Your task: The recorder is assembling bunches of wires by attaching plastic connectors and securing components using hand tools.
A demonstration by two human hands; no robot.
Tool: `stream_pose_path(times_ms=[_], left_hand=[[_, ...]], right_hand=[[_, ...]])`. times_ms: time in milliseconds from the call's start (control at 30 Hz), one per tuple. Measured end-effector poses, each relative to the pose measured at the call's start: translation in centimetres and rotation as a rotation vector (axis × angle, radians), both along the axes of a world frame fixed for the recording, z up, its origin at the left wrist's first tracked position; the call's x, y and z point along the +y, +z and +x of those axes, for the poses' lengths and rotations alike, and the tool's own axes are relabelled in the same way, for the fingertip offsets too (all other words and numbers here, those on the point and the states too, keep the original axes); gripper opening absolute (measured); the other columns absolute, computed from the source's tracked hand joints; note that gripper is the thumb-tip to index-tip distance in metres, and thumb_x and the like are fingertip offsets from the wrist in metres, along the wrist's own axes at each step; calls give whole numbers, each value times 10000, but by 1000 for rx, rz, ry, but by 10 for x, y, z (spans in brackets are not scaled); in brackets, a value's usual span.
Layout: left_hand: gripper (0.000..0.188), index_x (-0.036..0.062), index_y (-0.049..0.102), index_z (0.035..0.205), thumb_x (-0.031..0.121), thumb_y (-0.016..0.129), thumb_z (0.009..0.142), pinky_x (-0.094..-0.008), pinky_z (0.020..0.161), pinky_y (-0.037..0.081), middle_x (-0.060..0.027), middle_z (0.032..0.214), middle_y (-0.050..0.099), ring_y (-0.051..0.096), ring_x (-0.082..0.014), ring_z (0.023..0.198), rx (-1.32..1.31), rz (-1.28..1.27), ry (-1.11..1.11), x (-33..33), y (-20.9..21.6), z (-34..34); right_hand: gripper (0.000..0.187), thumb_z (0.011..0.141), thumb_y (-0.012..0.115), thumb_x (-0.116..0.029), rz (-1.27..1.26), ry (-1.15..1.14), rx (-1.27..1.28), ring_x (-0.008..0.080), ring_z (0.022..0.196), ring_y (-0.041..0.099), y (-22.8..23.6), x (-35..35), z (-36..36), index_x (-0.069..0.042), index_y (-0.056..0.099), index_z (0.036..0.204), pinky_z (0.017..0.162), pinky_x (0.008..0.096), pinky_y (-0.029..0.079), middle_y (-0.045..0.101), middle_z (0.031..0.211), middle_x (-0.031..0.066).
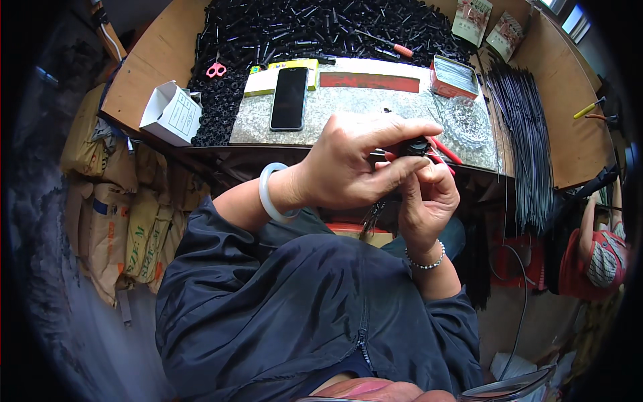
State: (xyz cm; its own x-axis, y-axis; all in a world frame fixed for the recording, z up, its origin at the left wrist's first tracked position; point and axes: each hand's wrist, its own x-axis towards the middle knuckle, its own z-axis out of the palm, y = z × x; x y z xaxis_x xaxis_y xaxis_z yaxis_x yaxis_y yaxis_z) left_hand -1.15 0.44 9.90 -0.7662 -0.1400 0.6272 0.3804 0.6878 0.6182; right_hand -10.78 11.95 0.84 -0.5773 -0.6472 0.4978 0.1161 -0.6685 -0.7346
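Observation:
My left hand (348,161), with a pale bangle at its wrist, is closed on a small black plastic part (418,145) between thumb and fingers. Close under it, my right hand (432,204), wearing a beaded bracelet, has its thumb and forefinger pinched together against the left thumb. Whatever sits in that pinch is too small or hidden to make out. Just beyond the fingers appear the red handles (445,151) of a tool at the table's front edge; whether the right hand touches them I cannot tell. Dark thin strands (372,218) hang below the hands.
Black plastic parts (281,30) heap across the table's back. A phone (289,98), a red strip (368,82), a tin of thin pins (455,77) and a clear dish (467,120) lie before me. Black rods (526,134) overhang the right edge; a white box (171,114) stands left.

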Motion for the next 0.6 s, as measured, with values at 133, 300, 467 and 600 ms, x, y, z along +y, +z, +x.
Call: stream_pose_path(times_ms=[133, 300, 467, 600], left_hand=[[398, -46, 539, 1215, -28, 601, 822, -257, 740, 522, -143, 969, 669, 667, -173, 839, 54, -44, 102, 8, -1, -1], [489, -52, 435, 1311, -89, 532, 834, -246, 718, 509, -142, 1021, 650, 625, -134, 782, -73, 75, -34, 9, 7, 4], [440, -66, 440, 1283, -92, 493, 847, -250, 783, 482, -136, 1027, 609, 599, -149, 874, -143, 295, -173, 5, 3, 4], [380, -69, 470, 1221, -99, 448, 843, -265, 866, 447, -125, 1037, 559, 565, -166, 981, -184, 288, -278, 2, 6, 4]], right_hand=[[146, 874, 616, -42, 4, 26, 29, 121, 940, 590, 3, -5, -1, -1, 523, 980, 822, 248, 481, 614, 1036, 122], [531, 927, 486, -437, 180, 430, 21, 88, 730, 580, 0, -5, -23, 10, 406, 1202, 640, 208, 461, 619, 866, 85], [479, 934, 448, -478, 223, 488, -23, 72, 565, 498, 12, -2, -16, -25, 538, 1064, 514, 194, 385, 564, 689, 43], [408, 952, 445, -438, 218, 664, 153, 70, 598, 445, 13, 0, -28, -46, 548, 907, 560, 212, 369, 518, 674, 15]])
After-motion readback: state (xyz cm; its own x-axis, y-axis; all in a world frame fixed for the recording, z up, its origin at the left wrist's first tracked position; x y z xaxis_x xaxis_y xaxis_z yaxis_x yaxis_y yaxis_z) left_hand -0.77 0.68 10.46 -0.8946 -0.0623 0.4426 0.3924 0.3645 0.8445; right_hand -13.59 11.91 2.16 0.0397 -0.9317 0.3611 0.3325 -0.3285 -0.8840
